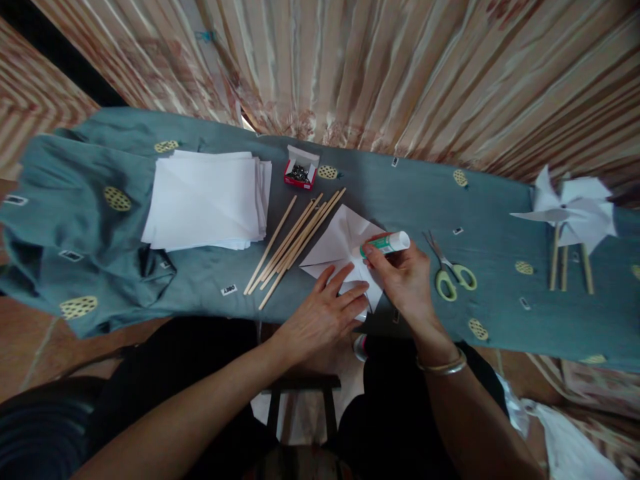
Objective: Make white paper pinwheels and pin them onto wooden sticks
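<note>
In my right hand point(405, 277) is a glue stick point(385, 245) with a green label, its inner end tilted down at the middle of a white paper square point(333, 241). The paper has cuts running in from its corners and lies on the cloth. My left hand point(333, 303) rests on the near part of the paper, fingers spread and flat, holding nothing else. Several thin wooden sticks point(280, 257) lie just left of the paper. To the right of my right hand lie scissors point(445, 267) with yellow-green handles, blades slightly apart.
A stack of white paper point(205, 200) lies at the left. Behind the sticks stands an open red box point(300, 175) of small metal pins. Finished-looking paper pinwheels point(570, 210) on sticks lie far right. A grey-green cloth point(495, 253) covers the table; a pleated curtain point(350, 73) hangs behind.
</note>
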Demonstrator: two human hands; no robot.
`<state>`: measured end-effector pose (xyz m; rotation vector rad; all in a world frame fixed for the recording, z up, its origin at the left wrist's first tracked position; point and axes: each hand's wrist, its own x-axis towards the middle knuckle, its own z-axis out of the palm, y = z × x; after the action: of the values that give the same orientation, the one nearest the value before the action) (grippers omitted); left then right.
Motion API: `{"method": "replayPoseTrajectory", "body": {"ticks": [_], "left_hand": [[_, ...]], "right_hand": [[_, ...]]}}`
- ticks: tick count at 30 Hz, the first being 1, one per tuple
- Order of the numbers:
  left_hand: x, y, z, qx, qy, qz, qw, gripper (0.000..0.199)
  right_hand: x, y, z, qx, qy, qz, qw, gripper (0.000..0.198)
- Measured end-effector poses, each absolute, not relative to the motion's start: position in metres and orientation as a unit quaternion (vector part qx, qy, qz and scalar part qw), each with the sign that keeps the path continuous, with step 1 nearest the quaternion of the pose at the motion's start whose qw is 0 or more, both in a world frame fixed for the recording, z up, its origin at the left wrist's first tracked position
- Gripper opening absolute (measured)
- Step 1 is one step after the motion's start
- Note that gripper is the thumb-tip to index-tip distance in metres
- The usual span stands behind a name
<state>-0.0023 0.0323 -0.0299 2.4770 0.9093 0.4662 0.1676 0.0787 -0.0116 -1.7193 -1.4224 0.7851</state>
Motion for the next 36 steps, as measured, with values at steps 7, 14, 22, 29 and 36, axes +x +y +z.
{"method": "replayPoseTrajectory", "body": {"ticks": [7,14,22,29,36], "left_hand": [[-0.0016,0.0325,-0.0277,0.896,0.329,0.178,0.240,0.024],[-0.0004,0.0334,-0.0249,0.888,0.341,0.168,0.258,0.023],[-0.0004,0.0321,-0.0267,0.886,0.345,0.179,0.251,0.025],[0.0030,0.0277,-0.0320,0.879,0.369,0.192,0.232,0.027],[0.0033,0.0263,-0.0322,0.874,0.379,0.200,0.230,0.027]], "right_hand": [[0.1635,0.0773,-0.0095,-0.685,-0.581,0.258,0.355,0.037],[0.1608,0.0798,-0.0106,-0.679,-0.591,0.252,0.356,0.035],[0.1567,0.0814,-0.0061,-0.654,-0.610,0.275,0.353,0.031],[0.1597,0.0812,-0.0044,-0.635,-0.635,0.298,0.324,0.029],[0.1606,0.0797,-0.0025,-0.617,-0.646,0.312,0.323,0.023]]}}
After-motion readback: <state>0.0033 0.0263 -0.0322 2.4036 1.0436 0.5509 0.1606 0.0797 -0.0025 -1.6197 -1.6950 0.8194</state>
